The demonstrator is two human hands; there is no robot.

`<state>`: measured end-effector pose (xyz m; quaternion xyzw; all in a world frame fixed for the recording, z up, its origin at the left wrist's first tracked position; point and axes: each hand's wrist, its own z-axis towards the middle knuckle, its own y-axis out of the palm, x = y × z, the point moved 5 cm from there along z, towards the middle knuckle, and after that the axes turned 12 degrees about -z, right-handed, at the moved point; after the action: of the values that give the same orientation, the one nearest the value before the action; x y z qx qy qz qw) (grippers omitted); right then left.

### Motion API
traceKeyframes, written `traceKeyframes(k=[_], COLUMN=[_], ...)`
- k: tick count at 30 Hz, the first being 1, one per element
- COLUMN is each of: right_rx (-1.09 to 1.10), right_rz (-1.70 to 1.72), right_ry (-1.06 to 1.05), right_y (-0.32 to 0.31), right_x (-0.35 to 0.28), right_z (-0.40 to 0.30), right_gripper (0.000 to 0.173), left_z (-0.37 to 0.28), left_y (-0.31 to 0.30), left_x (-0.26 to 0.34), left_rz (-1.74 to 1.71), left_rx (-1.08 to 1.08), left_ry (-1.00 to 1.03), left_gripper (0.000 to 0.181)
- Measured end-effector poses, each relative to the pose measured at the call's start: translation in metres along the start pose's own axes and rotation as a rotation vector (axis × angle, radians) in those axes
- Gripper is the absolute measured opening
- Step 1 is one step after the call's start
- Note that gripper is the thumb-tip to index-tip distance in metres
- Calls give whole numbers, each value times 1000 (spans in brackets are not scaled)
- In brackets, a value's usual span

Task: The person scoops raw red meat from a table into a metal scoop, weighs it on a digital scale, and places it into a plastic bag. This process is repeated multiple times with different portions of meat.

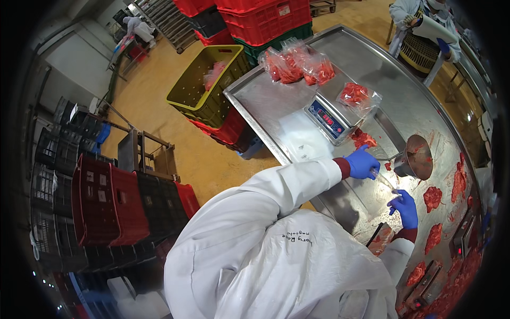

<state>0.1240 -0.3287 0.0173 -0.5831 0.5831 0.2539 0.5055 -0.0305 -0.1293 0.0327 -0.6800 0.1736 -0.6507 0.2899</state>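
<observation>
My left hand (362, 162), in a blue glove, grips one end of a clear plastic bag (385, 182). The bag stretches to my right hand (404, 208), also blue-gloved, whose fingers pinch its other end. Just beyond my left hand, red meat pieces (362, 138) lie on the steel table beside a digital scale (326, 119). A clear bag of meat (354, 95) rests on the scale's platform. A metal funnel (416, 157) with a handle stands beyond my hands. Flat clear bags (303, 135) are stacked left of the scale.
Filled meat bags (295, 65) lie at the steel table's far end. Meat portions (432, 199) and more scales (425, 284) are at the right. A yellow crate (205, 85) stands beside the table's left edge, near stacked red crates (265, 22). A co-worker (426, 36) stands across the table.
</observation>
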Motion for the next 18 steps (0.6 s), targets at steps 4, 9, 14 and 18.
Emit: traceKeyframes(k=[4,9,14,18], right_rx=[-19,-51,-161,-347], right_rz=[518,759,1074,1100], right_ry=[-202,-205,-48,-193], right_y=[43,95,108,129], right_x=[8,6,48,-26], right_z=[-2,24,56,48], right_gripper=[100,56,49,66], left_z=[6,-12,-24,-27], left_y=[4,-19,-2,21], left_x=[-34,-12,37,-3], left_rz=[-241,288,77,-211], left_rx=[-39,200,211,94], left_ry=[-141,-192,361,247], left_gripper=[31,59,83,71])
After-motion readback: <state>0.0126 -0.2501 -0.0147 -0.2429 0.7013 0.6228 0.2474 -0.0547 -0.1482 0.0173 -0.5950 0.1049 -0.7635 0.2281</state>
